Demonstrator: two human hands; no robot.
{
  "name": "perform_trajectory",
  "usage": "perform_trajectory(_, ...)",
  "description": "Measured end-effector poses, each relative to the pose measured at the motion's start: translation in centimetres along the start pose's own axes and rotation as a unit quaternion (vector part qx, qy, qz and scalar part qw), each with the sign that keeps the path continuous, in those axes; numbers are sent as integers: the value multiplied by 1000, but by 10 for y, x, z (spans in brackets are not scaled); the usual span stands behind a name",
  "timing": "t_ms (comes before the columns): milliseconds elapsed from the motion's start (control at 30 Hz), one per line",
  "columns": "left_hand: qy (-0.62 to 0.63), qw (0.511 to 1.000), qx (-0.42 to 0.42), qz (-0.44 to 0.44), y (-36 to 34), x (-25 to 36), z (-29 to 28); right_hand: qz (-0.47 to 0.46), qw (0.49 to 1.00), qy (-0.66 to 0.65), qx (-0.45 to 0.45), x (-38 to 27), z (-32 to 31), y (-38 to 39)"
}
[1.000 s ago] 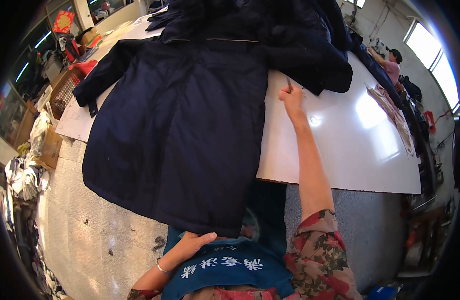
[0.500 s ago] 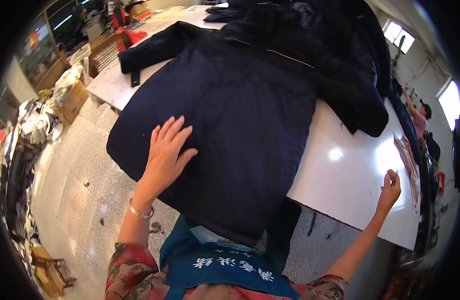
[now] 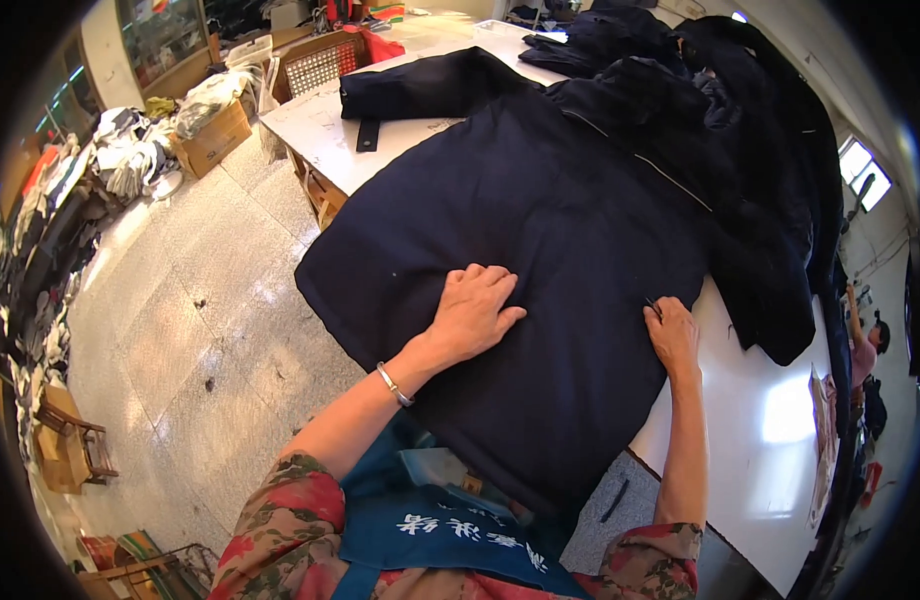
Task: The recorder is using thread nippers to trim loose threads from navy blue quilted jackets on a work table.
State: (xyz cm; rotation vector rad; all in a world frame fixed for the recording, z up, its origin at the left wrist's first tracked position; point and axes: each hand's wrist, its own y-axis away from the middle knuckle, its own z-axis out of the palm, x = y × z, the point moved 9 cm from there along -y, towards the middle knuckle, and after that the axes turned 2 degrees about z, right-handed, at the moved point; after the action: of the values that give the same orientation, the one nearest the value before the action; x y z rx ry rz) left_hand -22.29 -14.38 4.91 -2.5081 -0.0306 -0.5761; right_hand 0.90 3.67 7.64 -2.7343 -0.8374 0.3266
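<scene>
A dark navy coat (image 3: 570, 250) lies spread over the white table, its lower part hanging over the near edge towards me. On the middle of its cloth rests my left hand (image 3: 472, 315), palm down, with bent fingers and the thumb held apart; soft folds run out from it. Near the coat's right edge, my right hand (image 3: 674, 335) is closed around a small dark pointed tool (image 3: 653, 309), mostly covered by the fingers. That hand also touches the cloth. One sleeve (image 3: 420, 87) reaches out to the far left, and the other sleeve (image 3: 770, 290) hangs down at the right.
More dark garments (image 3: 620, 40) are heaped at the far end of the white table (image 3: 740, 450). A cardboard box (image 3: 215, 140) and piled cloth (image 3: 130, 150) stand on the left, with a wooden stool (image 3: 75, 440) nearer. Another person (image 3: 864, 350) is at the far right.
My right hand has come left from over the bare tabletop onto the coat's right edge, still with the small tool. My left hand's fingers have bent, and the view has turned.
</scene>
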Motion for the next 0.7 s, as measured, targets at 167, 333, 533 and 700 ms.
perform_trajectory(167, 36, 999, -40, 8, 7, 35, 16, 14, 999, 11, -28, 19, -12, 24)
perform_trajectory(333, 128, 989, -38, 66, 23, 92, 27, 46, 992, 95, -70, 63, -27, 48)
perform_trajectory(533, 175, 972, -108, 117, 38, 135, 51, 29, 997, 58, -35, -4, -61, 1)
perform_trajectory(700, 194, 951, -205, 130, 37, 125, 49, -217, 972, -63, 62, -154, -31, -67)
